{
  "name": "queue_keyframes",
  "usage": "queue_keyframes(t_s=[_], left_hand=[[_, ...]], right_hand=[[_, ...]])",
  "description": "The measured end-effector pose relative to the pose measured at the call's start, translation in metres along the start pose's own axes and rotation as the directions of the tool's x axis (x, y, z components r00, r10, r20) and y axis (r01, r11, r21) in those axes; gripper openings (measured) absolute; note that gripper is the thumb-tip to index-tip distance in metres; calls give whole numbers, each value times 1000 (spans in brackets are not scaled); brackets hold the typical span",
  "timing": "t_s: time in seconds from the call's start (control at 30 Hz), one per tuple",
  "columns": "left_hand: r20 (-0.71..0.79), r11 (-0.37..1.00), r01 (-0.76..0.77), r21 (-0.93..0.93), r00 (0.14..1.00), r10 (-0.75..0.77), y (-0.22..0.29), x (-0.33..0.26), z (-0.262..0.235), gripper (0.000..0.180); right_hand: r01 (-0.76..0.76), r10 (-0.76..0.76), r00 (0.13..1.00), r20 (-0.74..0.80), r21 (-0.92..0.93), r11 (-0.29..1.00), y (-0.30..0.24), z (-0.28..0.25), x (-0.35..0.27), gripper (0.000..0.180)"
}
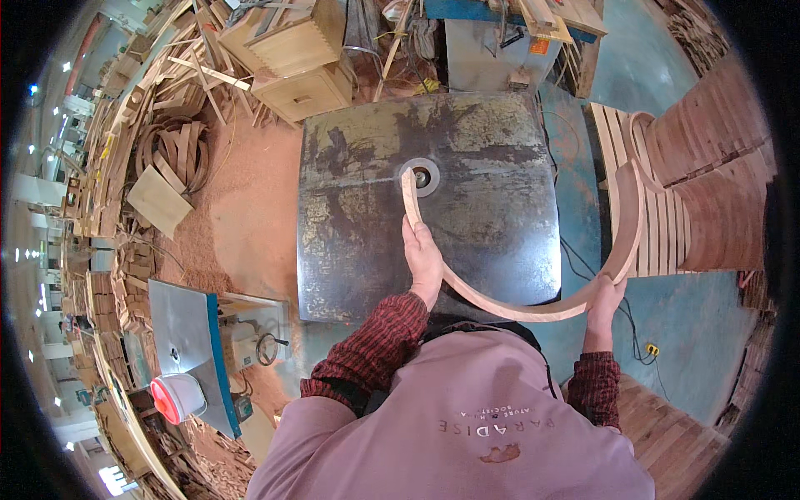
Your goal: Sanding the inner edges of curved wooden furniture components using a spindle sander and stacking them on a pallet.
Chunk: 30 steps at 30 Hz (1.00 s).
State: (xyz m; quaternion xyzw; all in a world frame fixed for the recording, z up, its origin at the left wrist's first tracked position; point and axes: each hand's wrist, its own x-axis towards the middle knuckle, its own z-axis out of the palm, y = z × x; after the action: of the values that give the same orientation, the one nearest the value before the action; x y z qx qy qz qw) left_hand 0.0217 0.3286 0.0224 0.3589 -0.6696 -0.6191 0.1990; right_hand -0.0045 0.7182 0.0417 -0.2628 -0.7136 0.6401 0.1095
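A long curved strip of pale wood (517,312) arcs in front of my body, held in both hands. My left hand (423,260) grips it near its left end, over the dark metal machine table (500,217). That end reaches the round metal ring (433,172) with a spindle in the middle of the table; whether wood and spindle touch, I cannot tell. Beyond the table's front right corner, my right hand (606,300) is closed round the strip's other side. From there the wood curves up and away toward the right, its far end close to the stacked curved pieces.
Curved wooden pieces (708,183) are stacked high on a slatted pallet (662,221) at the right. Wooden drawer boxes (304,92) and scrap wood lie at the far left. A smaller machine table (187,333) bears a white bucket (190,393). Cables (637,342) cross the right floor.
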Motion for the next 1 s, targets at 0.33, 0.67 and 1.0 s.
queue_keyframes(t_s=[0.33,0.67,1.0], left_hand=[[32,1000,12,13,999,-12,9,2,3,53],[74,999,5,44,997,-8,20,21,8,52],[104,999,-47,8,994,46,17,49,17,52]], right_hand=[[-35,35,999,34,-9,999,3,-1,6,48],[2,-2,1000,5,14,1000,3,12,12,43],[-3,3,1000,-6,7,1000,-3,30,14,40]])
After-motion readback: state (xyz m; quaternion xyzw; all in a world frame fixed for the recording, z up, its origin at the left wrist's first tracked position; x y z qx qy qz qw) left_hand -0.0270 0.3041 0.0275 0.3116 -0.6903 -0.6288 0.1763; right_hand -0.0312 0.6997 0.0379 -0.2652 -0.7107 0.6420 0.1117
